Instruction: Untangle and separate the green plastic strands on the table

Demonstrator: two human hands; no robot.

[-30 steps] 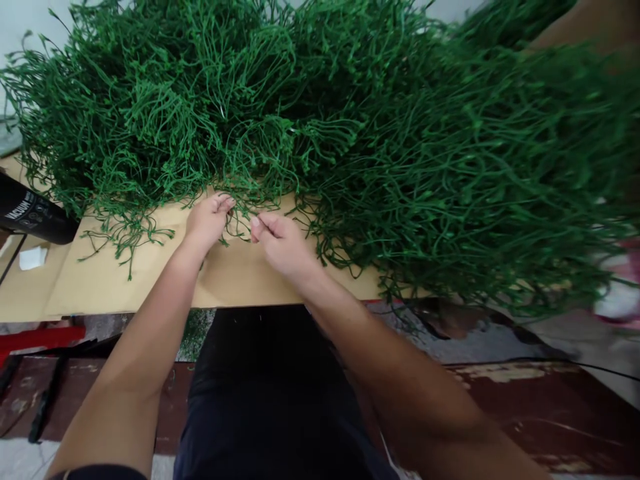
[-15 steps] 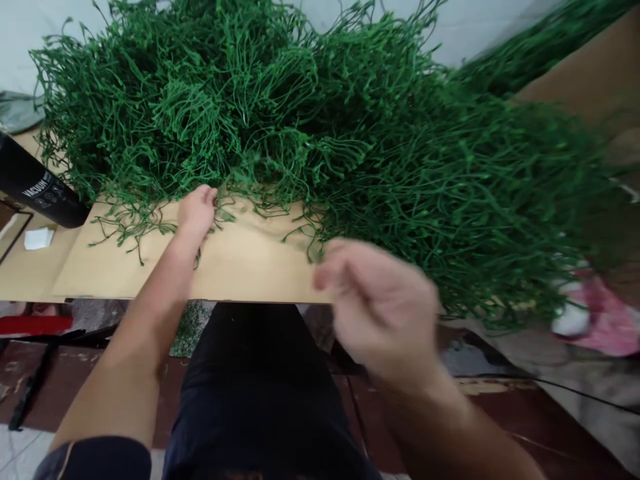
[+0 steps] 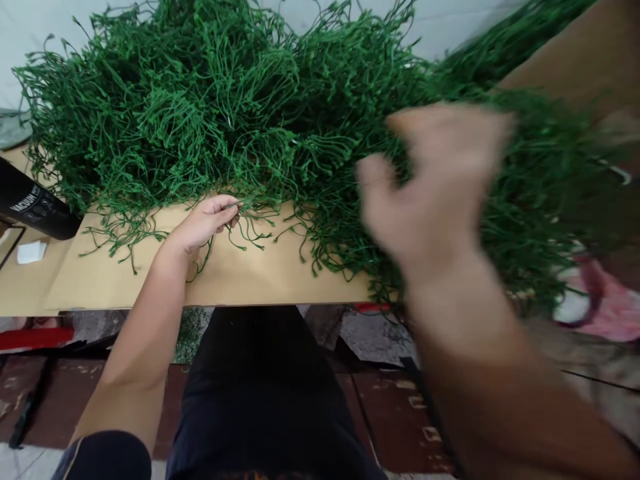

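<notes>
Strands (image 3: 250,220) at cardboard (image 3: 250,273) edge in left hand (image 3: 203,223) grip; right hand (image 3: 430,193) blurred, grip unclear.

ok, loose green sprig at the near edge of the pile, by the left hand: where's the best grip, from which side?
Probably at its stem, where the left hand already pinches the sprig. Come from the near side, low over the bare cardboard: the sprig's thin tips trail out onto the cardboard, free of the tangled green pile behind. A grip from above or behind would likely snag neighbouring strands.
</notes>
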